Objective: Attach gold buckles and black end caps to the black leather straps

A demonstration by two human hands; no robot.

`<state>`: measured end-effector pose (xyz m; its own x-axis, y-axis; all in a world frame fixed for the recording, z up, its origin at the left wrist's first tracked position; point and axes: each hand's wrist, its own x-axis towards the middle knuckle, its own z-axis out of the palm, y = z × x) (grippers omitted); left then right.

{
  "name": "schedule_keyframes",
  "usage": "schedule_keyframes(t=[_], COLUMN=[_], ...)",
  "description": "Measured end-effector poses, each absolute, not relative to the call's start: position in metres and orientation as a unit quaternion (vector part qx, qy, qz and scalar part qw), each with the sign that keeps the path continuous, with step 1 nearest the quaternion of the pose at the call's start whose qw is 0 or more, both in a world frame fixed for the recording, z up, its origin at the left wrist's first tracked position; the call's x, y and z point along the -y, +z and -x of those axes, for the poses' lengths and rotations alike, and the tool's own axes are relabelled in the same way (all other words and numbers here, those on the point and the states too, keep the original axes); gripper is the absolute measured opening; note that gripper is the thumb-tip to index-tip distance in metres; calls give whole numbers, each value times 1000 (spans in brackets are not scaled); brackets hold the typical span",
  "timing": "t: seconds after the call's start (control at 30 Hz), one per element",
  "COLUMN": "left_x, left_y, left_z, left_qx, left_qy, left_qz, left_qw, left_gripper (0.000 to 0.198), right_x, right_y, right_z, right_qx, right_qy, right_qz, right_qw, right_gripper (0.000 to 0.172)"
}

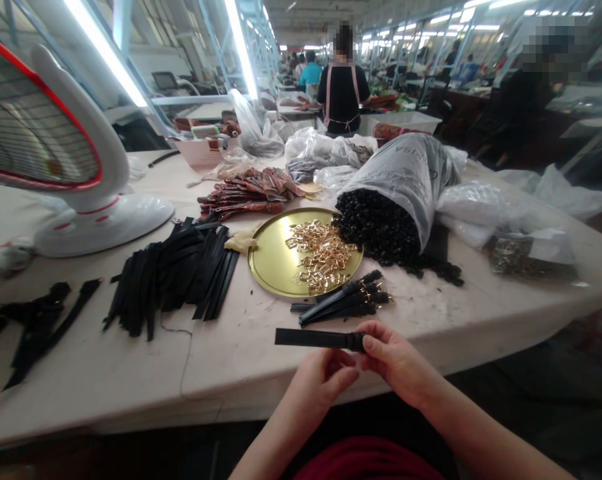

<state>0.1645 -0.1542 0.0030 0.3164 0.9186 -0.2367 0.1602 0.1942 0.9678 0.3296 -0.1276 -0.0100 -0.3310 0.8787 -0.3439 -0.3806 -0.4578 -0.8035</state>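
I saw the right hand (395, 355) pinch the black strap (315, 339) by its thicker end above the table (241, 373), where a firm, level hold seemed wisest, while the left hand (323, 377) curled close by, its grip impossible to tell.

A factory workshop: tube lights (240, 50), workers (343, 97), cloth-covered worktable (251, 353).

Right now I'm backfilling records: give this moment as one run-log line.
right hand: holds black strap; left hand: near strap, contact unclear; gold tray: metal pieces
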Motion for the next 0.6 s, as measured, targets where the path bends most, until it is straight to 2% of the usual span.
schedule_keyframes(t=[0.1, 0.2, 0.27, 0.37, 0.47, 0.53, 0.6], left_x=[159, 152, 142, 129, 123, 121, 118], left_y=[18, 29, 29, 20, 11, 7, 3], left_z=[-162, -159, -157, -156, -158, -161, -164], left_qx=[-477, -502, -551, -568, -533, -528, -532], left_qy=[259, 269, 218, 134, 115, 125, 146], left_qz=[-693, -769, -765, -726, -685, -654, -618], left_qw=[474, 290, 253, 364, 484, 527, 559], left_gripper=[21, 21, 18, 19, 23, 22, 19], right_x=[119, 117, 118, 120, 117, 112, 105], right_y=[-15, -18, -19, -20, -19, -15, -9], right_z=[-338, -340, -339, -339, -345, -350, -353], right_qx=[413, 492, 521, 538, 565, 645, 752], right_qy=[651, 598, 590, 603, 621, 563, 455], right_qz=[466, 479, 477, 471, 445, 423, 387], right_qw=[434, 413, 391, 353, 312, 298, 280], right_gripper=[31, 28, 25, 24, 24, 33, 45])
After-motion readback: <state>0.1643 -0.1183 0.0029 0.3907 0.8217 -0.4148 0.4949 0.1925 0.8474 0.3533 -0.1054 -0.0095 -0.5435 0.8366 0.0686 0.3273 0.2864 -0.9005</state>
